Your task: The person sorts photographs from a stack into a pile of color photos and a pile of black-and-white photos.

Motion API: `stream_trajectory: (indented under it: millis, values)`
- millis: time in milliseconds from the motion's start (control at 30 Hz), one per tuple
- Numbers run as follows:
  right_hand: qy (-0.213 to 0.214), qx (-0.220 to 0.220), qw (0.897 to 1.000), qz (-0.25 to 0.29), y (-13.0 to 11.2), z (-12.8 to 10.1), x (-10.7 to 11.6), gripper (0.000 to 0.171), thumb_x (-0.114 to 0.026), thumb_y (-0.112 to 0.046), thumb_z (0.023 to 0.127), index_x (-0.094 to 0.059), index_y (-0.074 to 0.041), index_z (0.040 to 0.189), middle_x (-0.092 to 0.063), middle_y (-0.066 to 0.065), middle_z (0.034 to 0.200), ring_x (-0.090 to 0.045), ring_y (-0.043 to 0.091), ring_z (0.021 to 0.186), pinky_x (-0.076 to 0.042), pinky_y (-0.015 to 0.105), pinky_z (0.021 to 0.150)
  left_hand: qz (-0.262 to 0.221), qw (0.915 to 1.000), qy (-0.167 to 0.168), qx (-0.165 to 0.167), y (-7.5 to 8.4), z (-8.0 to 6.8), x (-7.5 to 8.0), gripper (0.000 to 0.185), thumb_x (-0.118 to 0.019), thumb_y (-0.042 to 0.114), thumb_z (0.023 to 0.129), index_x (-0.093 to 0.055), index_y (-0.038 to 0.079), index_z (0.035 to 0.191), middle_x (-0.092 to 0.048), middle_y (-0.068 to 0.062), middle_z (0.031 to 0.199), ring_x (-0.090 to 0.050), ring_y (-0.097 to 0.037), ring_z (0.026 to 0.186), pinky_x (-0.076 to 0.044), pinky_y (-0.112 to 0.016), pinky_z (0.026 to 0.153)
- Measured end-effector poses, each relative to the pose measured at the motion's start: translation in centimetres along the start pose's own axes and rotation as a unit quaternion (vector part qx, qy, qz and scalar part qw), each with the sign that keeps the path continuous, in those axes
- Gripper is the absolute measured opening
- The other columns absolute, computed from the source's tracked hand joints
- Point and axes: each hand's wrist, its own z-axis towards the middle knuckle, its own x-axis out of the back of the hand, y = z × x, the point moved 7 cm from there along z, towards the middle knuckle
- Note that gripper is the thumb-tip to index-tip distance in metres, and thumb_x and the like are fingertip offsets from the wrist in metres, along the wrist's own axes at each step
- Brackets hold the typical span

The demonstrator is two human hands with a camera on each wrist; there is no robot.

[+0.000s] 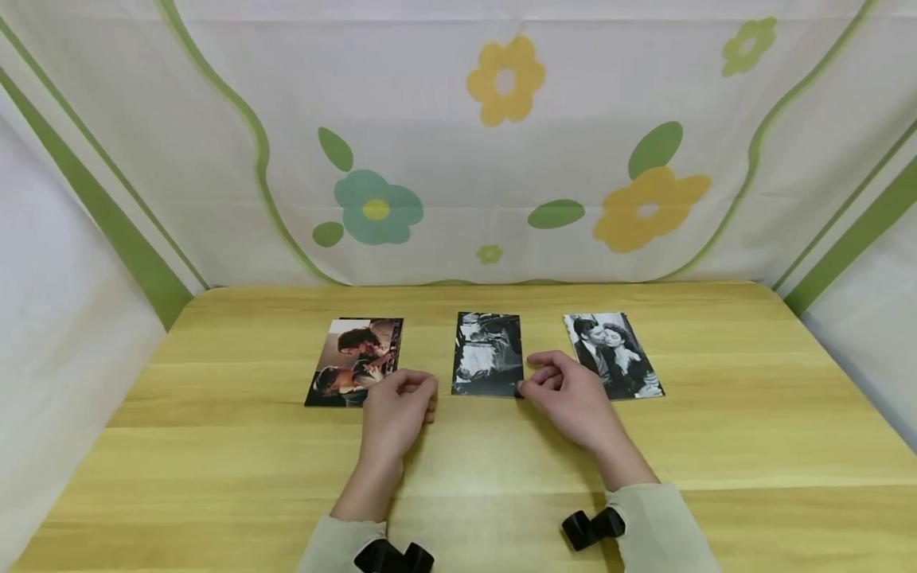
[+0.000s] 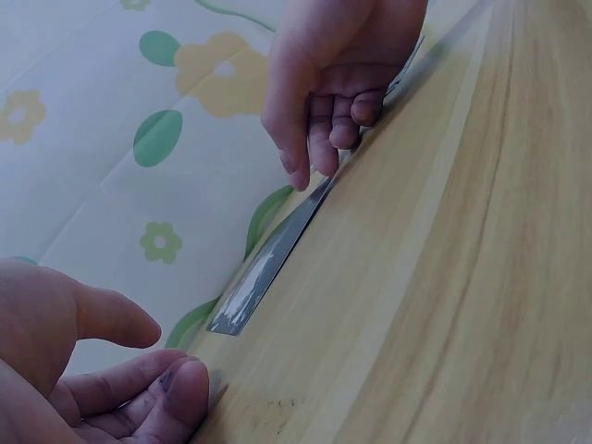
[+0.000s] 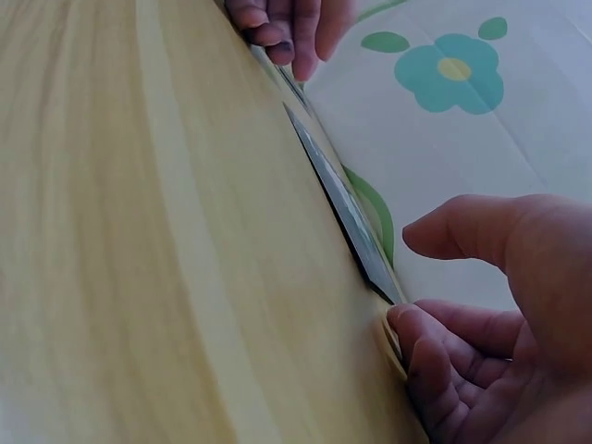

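Three photo cards lie in a row on the table. The middle black-and-white card [image 1: 489,354] is between my hands. My right hand [image 1: 569,398] has its fingertips right at that card's lower right corner; in the right wrist view, the thumb [image 3: 462,227] stands apart from the loosely bent fingers. Beside the card's left side, with a gap, my left hand [image 1: 397,414] rests with bent fingers and nothing in its grasp. It partly covers the colour photo card [image 1: 351,358] on the left. A black-and-white card of a couple [image 1: 609,350] lies at the right, partly behind my right hand.
The wooden table [image 1: 215,469] ends at a white cloth backdrop [image 1: 444,143] with flowers and green lines. White cloth also hangs at both sides. Black wrist devices [image 1: 593,527] sit at both light sleeves.
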Motion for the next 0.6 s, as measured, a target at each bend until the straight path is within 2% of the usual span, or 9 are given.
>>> stream_trajectory:
  millis: [433,600]
  values:
    - [0.008,0.008,1.0,-0.007,-0.38,-0.04,-0.08,0.043,-0.078,-0.021,0.096,-0.069,-0.008,0.136,-0.072,0.006,0.108,-0.063,0.017,0.093,-0.051,0.033,0.086,0.004,0.9999,0.005,-0.011,0.28,-0.05,-0.05,0.018,-0.07,0.01,0.097,-0.078,-0.001,0.109,-0.076,-0.011,0.087,-0.068,-0.015,0.069,-0.059,-0.026,0.065]
    - [0.02,0.007,0.999,-0.028,-0.32,-0.04,-0.14,0.043,-0.078,-0.023,0.096,-0.07,-0.007,0.136,-0.073,0.005,0.106,-0.065,0.017,0.092,-0.051,0.032,0.085,0.049,0.9981,0.007,-0.036,0.39,-0.34,-0.82,0.025,-0.074,0.014,0.096,-0.076,0.0,0.116,-0.076,-0.014,0.102,-0.07,-0.021,0.086,-0.058,-0.034,0.079]
